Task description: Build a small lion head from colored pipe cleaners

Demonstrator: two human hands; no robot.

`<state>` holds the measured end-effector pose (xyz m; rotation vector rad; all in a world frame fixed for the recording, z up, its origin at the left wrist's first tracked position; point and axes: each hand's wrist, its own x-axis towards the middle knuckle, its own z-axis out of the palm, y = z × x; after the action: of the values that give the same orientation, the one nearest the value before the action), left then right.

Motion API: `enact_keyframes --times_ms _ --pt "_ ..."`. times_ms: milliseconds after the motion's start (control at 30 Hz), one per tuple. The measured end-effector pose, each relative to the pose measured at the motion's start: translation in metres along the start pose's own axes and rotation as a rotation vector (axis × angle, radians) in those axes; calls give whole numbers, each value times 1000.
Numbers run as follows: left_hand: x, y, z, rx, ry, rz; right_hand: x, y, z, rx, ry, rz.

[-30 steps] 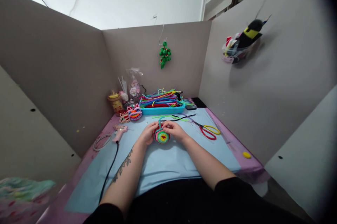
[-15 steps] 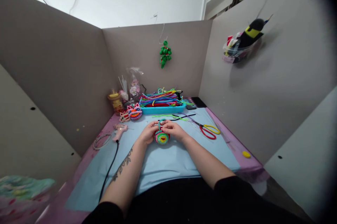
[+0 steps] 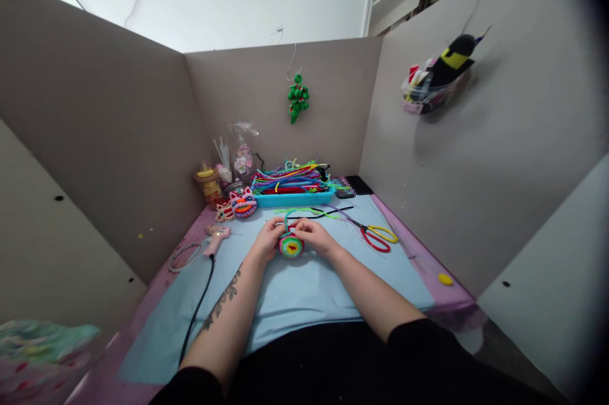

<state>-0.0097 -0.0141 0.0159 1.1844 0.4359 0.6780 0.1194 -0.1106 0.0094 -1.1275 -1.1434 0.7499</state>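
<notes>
A round pipe-cleaner ornament [image 3: 292, 246], ringed in red, green and yellow, is held upright just above the blue table cover. My left hand [image 3: 270, 237] grips its upper left side, fingers closed. At the upper right, my right hand [image 3: 311, 235] has thumb and fingers pinched together on the ornament's top edge. A teal pipe cleaner [image 3: 287, 218] curves up between both hands, and a bit of red shows beside it. Exactly which strand each set of fingertips holds is partly hidden.
Behind the hands stands a blue tray [image 3: 295, 200] of colourful pipe cleaners. Red-and-yellow-handled scissors [image 3: 375, 237] lie to the right, near loose green and black strands [image 3: 316, 211]. On the left are a pink glue gun [image 3: 217, 240] with its cord and finished animal-face ornaments [image 3: 243, 203].
The ornament has shifted slightly up and to the left, turning a little. The teal strand's top now stands higher and less looped. My right fingers have moved slightly.
</notes>
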Motion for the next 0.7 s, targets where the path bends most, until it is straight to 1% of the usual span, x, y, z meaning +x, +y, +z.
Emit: enact_keyframes --times_ms 200,367,700 --pt "0 -5 1 34 -16 54 1 0 -3 -70 -18 8" --pt "-1 -5 3 61 -14 83 1 0 -2 -134 4 24" --pt "-1 -4 4 102 -22 115 4 8 -2 -252 60 -55"
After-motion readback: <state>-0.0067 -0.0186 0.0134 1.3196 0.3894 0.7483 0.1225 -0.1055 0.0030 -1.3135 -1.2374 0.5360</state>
